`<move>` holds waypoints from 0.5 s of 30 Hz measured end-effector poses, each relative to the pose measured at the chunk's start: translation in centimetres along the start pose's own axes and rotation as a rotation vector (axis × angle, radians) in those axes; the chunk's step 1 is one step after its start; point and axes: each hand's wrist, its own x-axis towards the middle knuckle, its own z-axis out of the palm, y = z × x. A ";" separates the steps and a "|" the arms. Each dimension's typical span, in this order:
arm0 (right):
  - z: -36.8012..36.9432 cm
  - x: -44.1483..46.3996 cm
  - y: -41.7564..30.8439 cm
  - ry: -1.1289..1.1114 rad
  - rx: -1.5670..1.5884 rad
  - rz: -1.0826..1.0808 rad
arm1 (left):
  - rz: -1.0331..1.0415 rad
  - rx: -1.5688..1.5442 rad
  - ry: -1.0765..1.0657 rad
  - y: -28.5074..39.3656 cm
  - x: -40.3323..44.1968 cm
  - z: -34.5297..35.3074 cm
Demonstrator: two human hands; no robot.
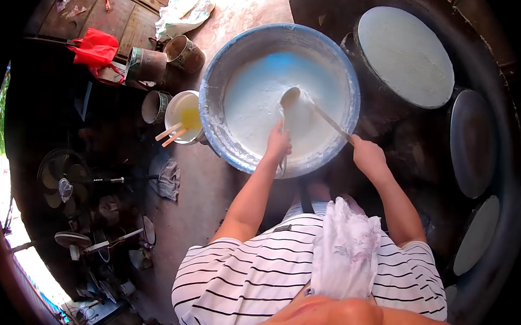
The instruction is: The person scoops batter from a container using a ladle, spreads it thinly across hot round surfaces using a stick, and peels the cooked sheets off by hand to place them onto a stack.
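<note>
A large blue-rimmed tub (207,82) holds white, thick-looking liquid (251,115). My right hand (369,158) is closed around a long, thin handle that slants into the tub. It lines up with a ladle (290,97) whose bowl is above the white liquid, though white material hides the join. My left hand (279,141) is closed over the near side of the tub, around a thin, pale utensil (283,166) that shows above and below the fingers. A white streak runs between the ladle bowl and this utensil; its full shape is not visible.
Left of the tub stands a white bucket (174,109) with yellow liquid and two wooden handles. Metal pails (145,66) and a red bag (96,48) lie beyond. Large round white-topped vessels (406,57) line the right. Fans (64,180) stand at left.
</note>
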 end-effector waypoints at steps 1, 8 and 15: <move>-0.2 1.0 -0.3 -0.040 -0.099 0.009 | -0.023 0.015 0.001 -0.2 2.3 0.2; 3.3 2.5 -1.0 -0.060 0.030 0.032 | -0.253 -0.677 -0.029 -4.3 8.8 6.3; 2.1 -3.3 -0.5 -0.004 0.509 -0.049 | -0.276 -1.206 -0.066 -0.6 2.6 12.1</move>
